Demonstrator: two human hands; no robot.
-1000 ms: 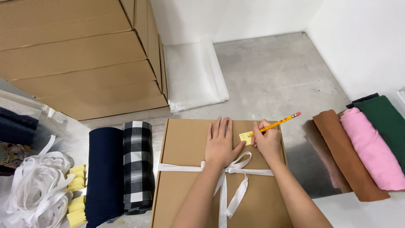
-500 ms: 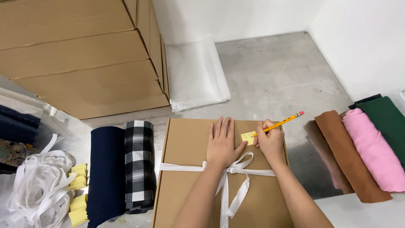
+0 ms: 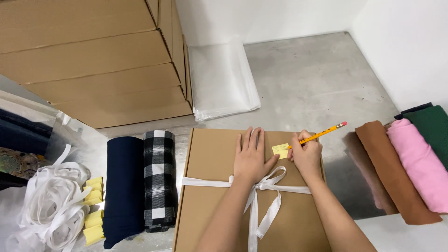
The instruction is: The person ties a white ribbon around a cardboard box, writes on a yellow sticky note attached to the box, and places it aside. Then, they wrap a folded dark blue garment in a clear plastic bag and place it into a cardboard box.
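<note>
Brown cardboard made the box (image 3: 219, 196), which lay flat on the grey table (image 3: 308, 79) in front of the person, with its far edge running straight between the two hands and its near part cut by the lower border of the view. A white ribbon (image 3: 261, 196) crossed the lid and was tied in a bow just below the wrists. The left hand (image 3: 250, 157) rested flat on the lid with fingers released and spread, touching the cardboard near the far edge. Just beside it, a small yellow note (image 3: 280, 150) sat on the lid. The right hand (image 3: 306, 156) was clenched around a yellow pencil (image 3: 319, 135), whose tip touched the note while its pink end pointed up and to the right, past the box's right edge.

To the left of the box, a checked roll (image 3: 159, 179) and a navy roll (image 3: 123, 186) lay side by side, the checked one just beside the box's left edge. Further left were yellow pads (image 3: 93, 205) and a heap of white tape (image 3: 49, 205). To the right, brown (image 3: 389, 172), pink (image 3: 417, 161) and green (image 3: 431, 128) fabrics lay well apart from the box, so a bare strip of table stayed open there. Beyond the far edge the table was also open up to clear bags (image 3: 221, 79) and stacked cartons (image 3: 93, 60).
</note>
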